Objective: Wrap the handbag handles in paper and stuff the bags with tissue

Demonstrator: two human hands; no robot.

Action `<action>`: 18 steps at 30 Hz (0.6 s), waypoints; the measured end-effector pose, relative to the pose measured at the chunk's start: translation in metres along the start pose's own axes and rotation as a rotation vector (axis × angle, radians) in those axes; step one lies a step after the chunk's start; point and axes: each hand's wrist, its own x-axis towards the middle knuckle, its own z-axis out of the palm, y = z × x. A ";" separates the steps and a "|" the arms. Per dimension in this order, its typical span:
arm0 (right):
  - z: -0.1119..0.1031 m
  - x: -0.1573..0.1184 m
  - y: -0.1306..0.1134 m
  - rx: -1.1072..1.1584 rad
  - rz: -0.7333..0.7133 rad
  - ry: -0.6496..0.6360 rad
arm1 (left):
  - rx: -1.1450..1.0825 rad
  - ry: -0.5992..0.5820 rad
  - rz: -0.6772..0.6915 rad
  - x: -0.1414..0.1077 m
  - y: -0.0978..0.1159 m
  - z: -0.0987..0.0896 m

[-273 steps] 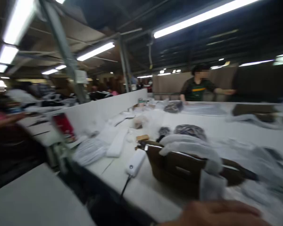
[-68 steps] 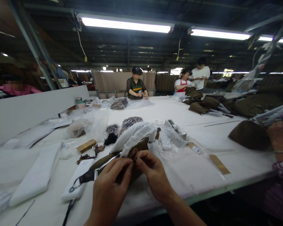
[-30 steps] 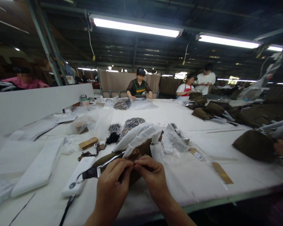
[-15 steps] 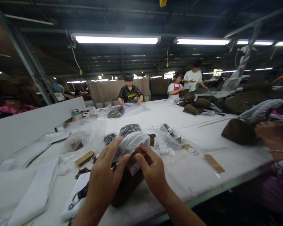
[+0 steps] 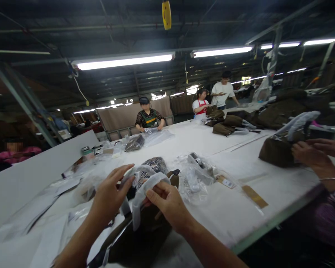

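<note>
A dark brown bag sits in front of me at the table's near edge, its two handles wrapped in white padding. My left hand has thumb and fingers around the far handle. With my right hand I grip the near wrapped handle, fingers curled under it. Just beyond the handles lies a dark patterned bundle in clear plastic. The lower part of the bag runs out of the picture between my forearms.
A grey tape dispenser stands among crumpled clear plastic. Right of it lie a barcode tag and a brown card strip. A co-worker's hands handle another brown bag. More bags are piled farther back.
The bag has turned and come nearer, its white label out of sight. My right hand has gone from the label area to the near handle; my left hand has shifted left.
</note>
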 end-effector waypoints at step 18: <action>-0.056 0.024 -0.009 -0.789 -0.438 0.198 | 0.294 0.170 0.204 -0.046 0.014 0.028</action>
